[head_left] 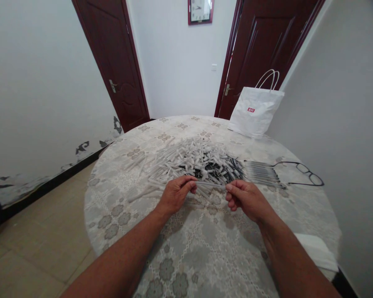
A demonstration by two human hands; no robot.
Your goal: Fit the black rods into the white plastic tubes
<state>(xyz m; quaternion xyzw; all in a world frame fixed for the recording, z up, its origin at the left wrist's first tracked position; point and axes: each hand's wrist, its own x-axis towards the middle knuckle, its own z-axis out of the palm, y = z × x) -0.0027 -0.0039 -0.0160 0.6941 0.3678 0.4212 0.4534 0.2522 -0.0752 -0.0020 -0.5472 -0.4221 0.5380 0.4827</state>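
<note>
My left hand (179,192) pinches one end of a thin, translucent pen tube (210,184). At the tube's other end, the thumb and fingers of my right hand (244,196) are closed on it. The tube is held level, just in front of a heaped pile of whitish pen parts (174,159). Black slender pieces (216,171) lie among the pale ones in the pile. To the right of the pile, several pens (262,173) with dark insides lie side by side in a row. The tube's ends are hidden by my fingers.
A round table with a patterned lace-like cloth (186,256) bears everything. Eyeglasses (313,179) lie beside the row of pens. A white paper bag (256,111) stands at the back right. Something white and folded (317,250) is at the right edge, near my forearm.
</note>
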